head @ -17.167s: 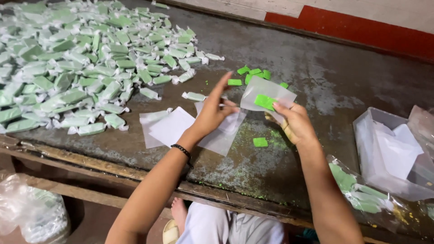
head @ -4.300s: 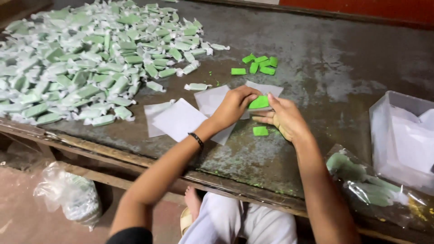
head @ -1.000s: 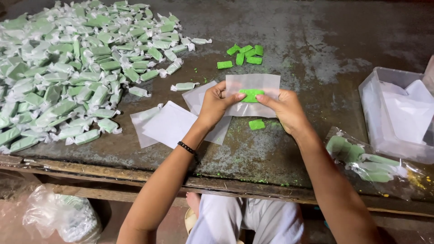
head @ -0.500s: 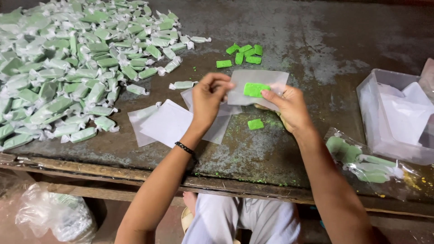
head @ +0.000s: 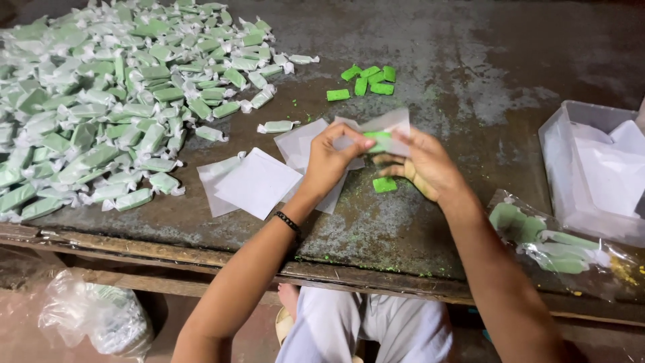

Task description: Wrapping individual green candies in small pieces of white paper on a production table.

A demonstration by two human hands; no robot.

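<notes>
Both hands hold one translucent wrapper sheet point(head: 386, 128) with a green candy block point(head: 377, 138) inside it, above the dark table point(head: 470, 60). My left hand point(head: 329, 158) pinches the sheet's left side; my right hand point(head: 423, 165) grips its right side. Another bare green block point(head: 384, 184) lies on the table just under my right hand. Several bare green blocks point(head: 366, 82) sit a little farther back. Loose wrapper sheets point(head: 259, 181) lie left of my left hand.
A large heap of wrapped green candies point(head: 114, 94) covers the table's left side, one stray wrapped candy point(head: 277, 126) near the sheets. A clear plastic box point(head: 598, 168) stands at right, a clear bag of wrapped candies point(head: 557, 242) before it. A plastic bag point(head: 94, 316) lies below the table edge.
The sheet was flat with the green block lying on top; now it is folded over the block, and both hands have closed in on it.
</notes>
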